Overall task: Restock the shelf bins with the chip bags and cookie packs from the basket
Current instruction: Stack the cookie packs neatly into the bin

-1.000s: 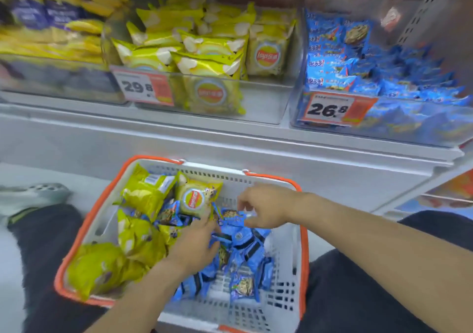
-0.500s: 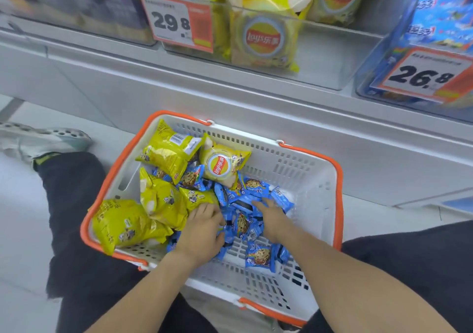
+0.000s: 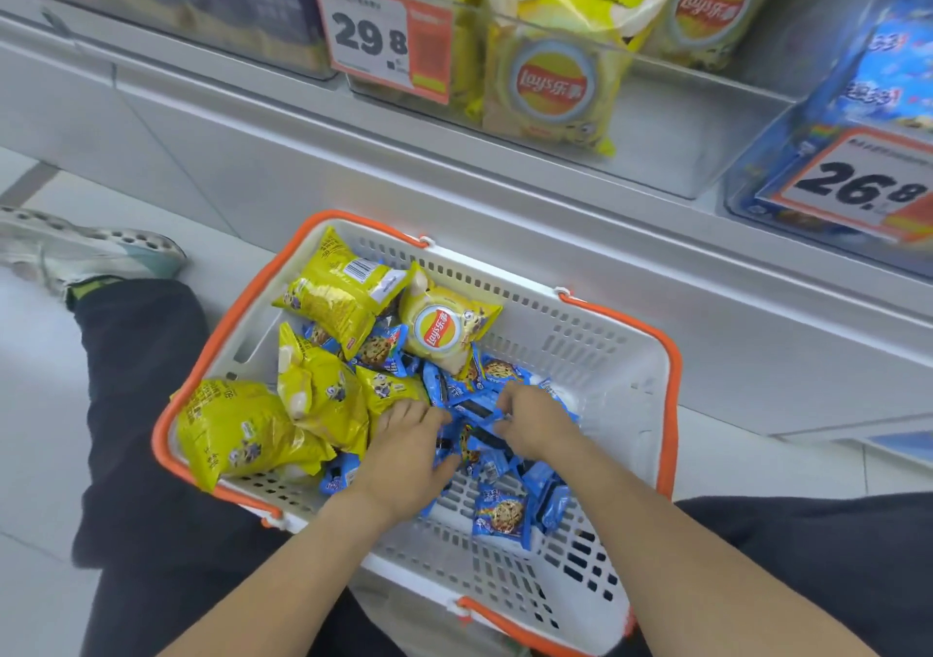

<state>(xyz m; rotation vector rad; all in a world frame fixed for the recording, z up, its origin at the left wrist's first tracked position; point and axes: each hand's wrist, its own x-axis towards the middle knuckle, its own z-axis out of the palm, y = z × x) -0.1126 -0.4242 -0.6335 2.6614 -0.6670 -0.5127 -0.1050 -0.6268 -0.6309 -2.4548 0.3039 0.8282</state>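
Head view: both hands, left hand [image 3: 404, 449] and right hand [image 3: 537, 421], apparently gathering cookie packs [image 3: 500, 512] in basket [image 3: 631, 384]; chip bags [image 3: 333, 298] unshelved.

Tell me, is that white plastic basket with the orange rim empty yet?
No. The white plastic basket with the orange rim holds several yellow chip bags on its left side and a pile of small blue cookie packs mid-basket.

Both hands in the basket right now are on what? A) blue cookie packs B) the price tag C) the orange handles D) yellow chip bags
A: the left hand and right hand are both gathering the blue cookie packs in the middle of the basket.
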